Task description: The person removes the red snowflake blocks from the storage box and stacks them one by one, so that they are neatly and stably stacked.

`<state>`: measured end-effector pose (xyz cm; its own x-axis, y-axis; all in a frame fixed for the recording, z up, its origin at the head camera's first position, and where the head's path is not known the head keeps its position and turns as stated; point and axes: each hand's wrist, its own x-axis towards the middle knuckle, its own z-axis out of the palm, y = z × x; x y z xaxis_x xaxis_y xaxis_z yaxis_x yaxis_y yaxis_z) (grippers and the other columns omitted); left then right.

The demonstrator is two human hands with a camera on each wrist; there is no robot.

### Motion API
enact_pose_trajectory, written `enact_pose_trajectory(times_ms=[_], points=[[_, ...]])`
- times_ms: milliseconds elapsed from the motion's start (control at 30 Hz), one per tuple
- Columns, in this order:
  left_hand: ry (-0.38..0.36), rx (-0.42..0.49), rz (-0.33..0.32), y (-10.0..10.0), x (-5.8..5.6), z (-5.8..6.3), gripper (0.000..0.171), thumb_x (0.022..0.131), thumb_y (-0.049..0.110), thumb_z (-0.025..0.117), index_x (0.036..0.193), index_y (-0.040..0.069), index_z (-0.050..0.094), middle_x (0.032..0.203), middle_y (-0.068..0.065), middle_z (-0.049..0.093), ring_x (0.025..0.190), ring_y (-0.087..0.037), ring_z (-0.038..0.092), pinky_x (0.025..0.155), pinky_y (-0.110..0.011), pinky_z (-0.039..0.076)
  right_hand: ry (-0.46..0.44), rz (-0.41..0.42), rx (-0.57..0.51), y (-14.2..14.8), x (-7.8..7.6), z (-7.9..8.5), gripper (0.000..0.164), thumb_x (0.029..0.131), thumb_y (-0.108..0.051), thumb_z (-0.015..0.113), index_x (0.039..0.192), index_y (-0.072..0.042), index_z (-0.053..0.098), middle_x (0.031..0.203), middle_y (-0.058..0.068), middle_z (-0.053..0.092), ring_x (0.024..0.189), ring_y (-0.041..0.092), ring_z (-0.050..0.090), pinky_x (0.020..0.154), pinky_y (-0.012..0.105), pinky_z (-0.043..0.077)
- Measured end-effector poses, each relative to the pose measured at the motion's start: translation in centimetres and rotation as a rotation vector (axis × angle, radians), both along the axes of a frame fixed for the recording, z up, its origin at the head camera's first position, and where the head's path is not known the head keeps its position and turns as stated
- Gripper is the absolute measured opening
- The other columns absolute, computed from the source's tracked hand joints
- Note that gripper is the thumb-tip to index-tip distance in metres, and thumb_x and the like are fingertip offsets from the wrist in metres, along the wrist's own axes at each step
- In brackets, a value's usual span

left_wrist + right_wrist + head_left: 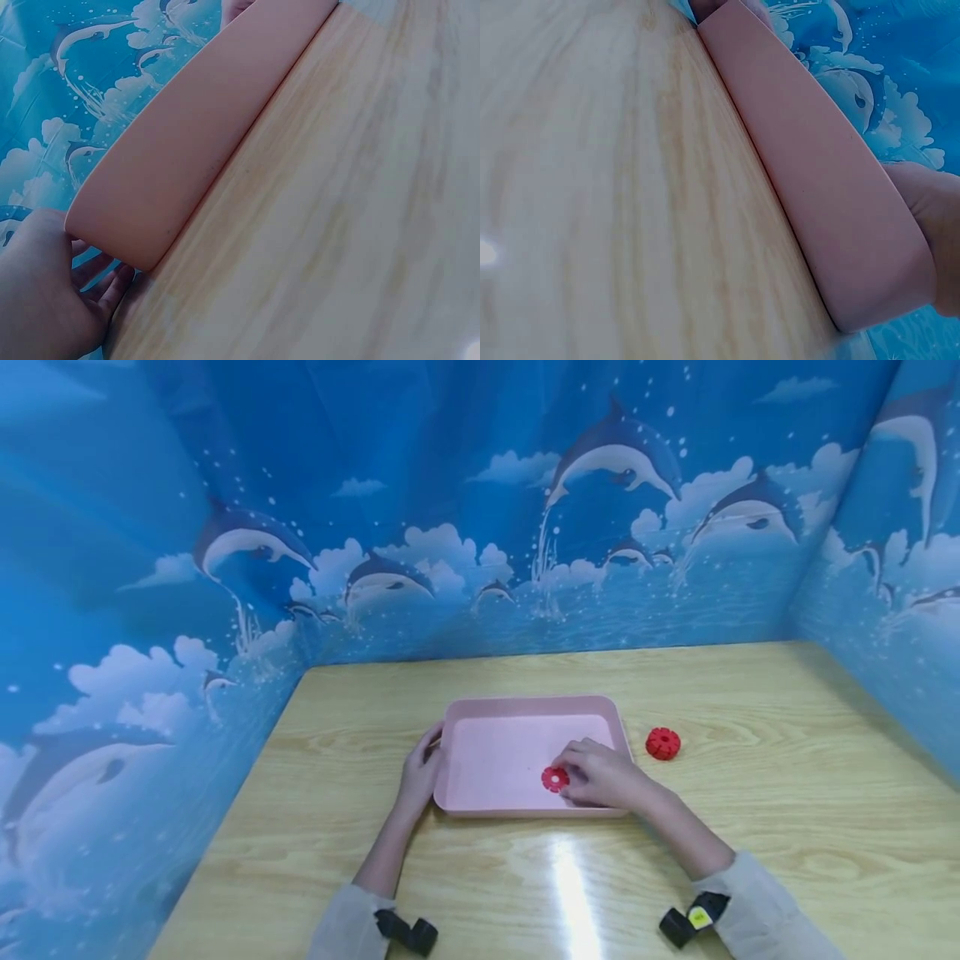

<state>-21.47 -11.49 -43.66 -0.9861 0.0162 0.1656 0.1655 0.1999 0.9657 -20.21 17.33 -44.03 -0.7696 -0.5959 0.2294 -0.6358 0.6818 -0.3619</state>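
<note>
A shallow pink tray point(480, 752) lies on the table in the head view. My left hand point(420, 773) holds its left side, fingers bent against the outer wall; in the left wrist view the hand point(45, 289) is at the tray's corner. Inside the tray, near the front right, lies a notched red plastic disc point(547, 779) with a round hole in its middle. My right hand point(603, 774) reaches over the right part of the tray and pinches the disc's right edge between thumb and fingers. In the right wrist view the tray wall hides most of that hand point(930, 217).
To the right of the tray, a short stack of similar notched red discs point(663, 743) stands on the wood-grain table point(750, 793). A blue curtain point(465, 518) with dolphins hangs behind and along both sides.
</note>
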Motion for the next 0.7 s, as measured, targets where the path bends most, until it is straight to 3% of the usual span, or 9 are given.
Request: enact_pose_trajectory(times_ms=[333,433,700], points=[[0.001,0.005,0.015,-0.9,-1.8,-3.2,0.041,0.090,-0.002,0.045,0.131,-0.005,0.045,0.131,-0.023,0.046,0.116,-0.036,0.046,0.097,-0.041,0.039,0.023,-0.015,0.026,-0.5,0.1,-0.1,0.027,0.076,-0.022,0.073,0.099,-0.009,0.067,0.092,-0.001,0.060,0.084,0.015,0.052,0.074,0.030,0.047],[-0.006,0.024,0.008,-0.8,-1.7,-3.0,0.042,0.090,-0.002,0.045,0.132,-0.005,0.044,0.131,-0.023,0.045,0.116,-0.037,0.045,0.098,-0.042,0.038,0.034,-0.026,0.028,-0.4,0.0,-0.1,0.028,0.074,-0.020,0.073,0.098,-0.008,0.067,0.092,0.000,0.059,0.084,0.014,0.052,0.074,0.030,0.048],[-0.016,-0.003,0.004,-0.1,0.0,-0.1,0.041,0.089,-0.004,0.044,0.130,-0.010,0.043,0.130,-0.027,0.045,0.115,-0.040,0.046,0.097,-0.045,0.038,0.054,-0.044,0.000,-0.2,0.1,-0.1,0.027,0.071,-0.019,0.074,0.095,-0.008,0.068,0.090,0.000,0.059,0.080,0.013,0.050,0.069,0.027,0.048]])
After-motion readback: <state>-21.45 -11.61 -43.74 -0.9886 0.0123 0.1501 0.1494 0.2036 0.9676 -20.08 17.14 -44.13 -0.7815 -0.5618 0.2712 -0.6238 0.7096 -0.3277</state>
